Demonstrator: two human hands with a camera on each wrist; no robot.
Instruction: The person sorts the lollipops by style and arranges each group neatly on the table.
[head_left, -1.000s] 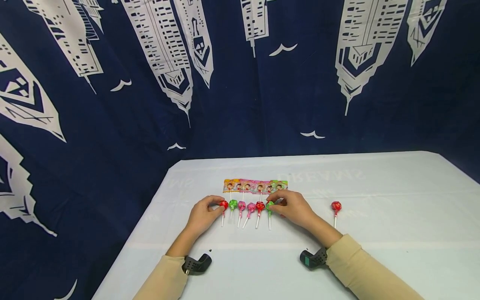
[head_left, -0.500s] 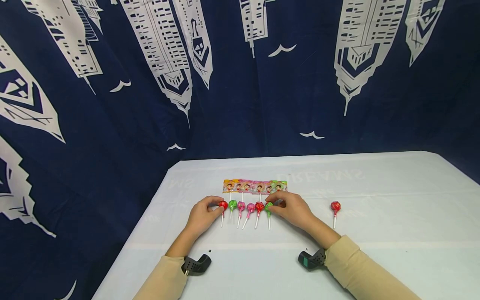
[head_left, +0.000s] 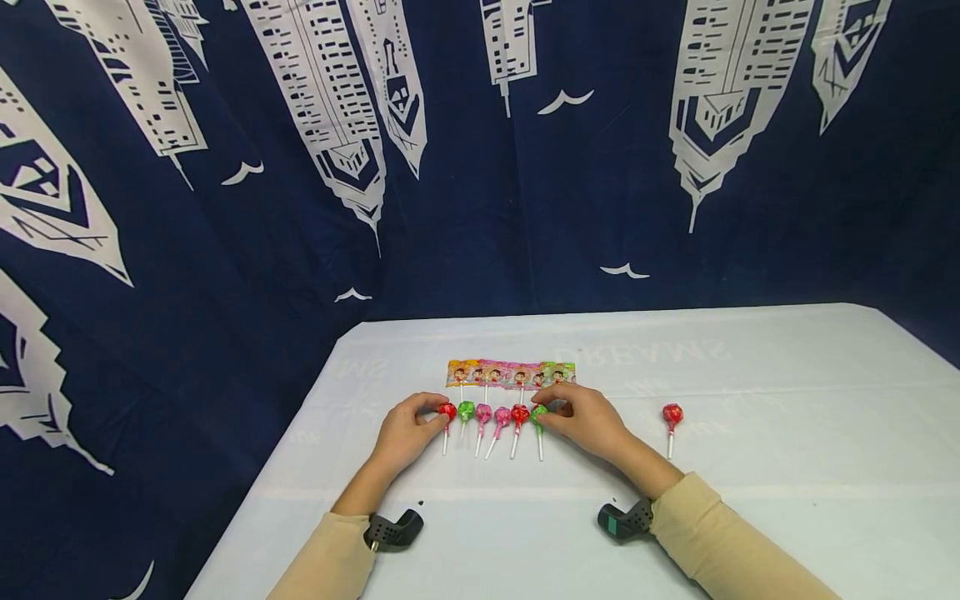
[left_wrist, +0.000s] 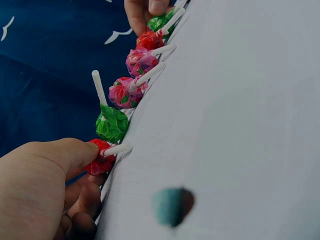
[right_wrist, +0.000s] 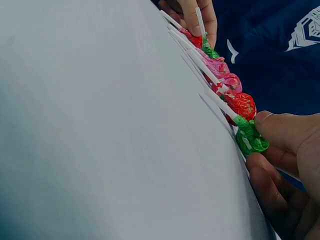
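Note:
Lollipops in shiny wrappers form a side-by-side row on the white table, sticks toward the person. At its left end my left hand [head_left: 405,432] pinches a red lollipop [left_wrist: 101,162] by the head, thumb on the near side. My right hand [head_left: 588,414] holds the head of a green lollipop [right_wrist: 251,139] at the right end between thumb and fingers. Between the hands lie another green lollipop [left_wrist: 112,125], two pink lollipops, one [left_wrist: 128,93] beside the other [left_wrist: 141,62], and a second red lollipop [right_wrist: 242,105].
Behind the row lies a strip of flat, printed candy packets [head_left: 510,373] in orange, pink and green, some with sticks pointing at the row. A lone red lollipop [head_left: 672,413] rests farther right on the table [head_left: 787,417]. A dark blue cloth [head_left: 480,208] hangs behind.

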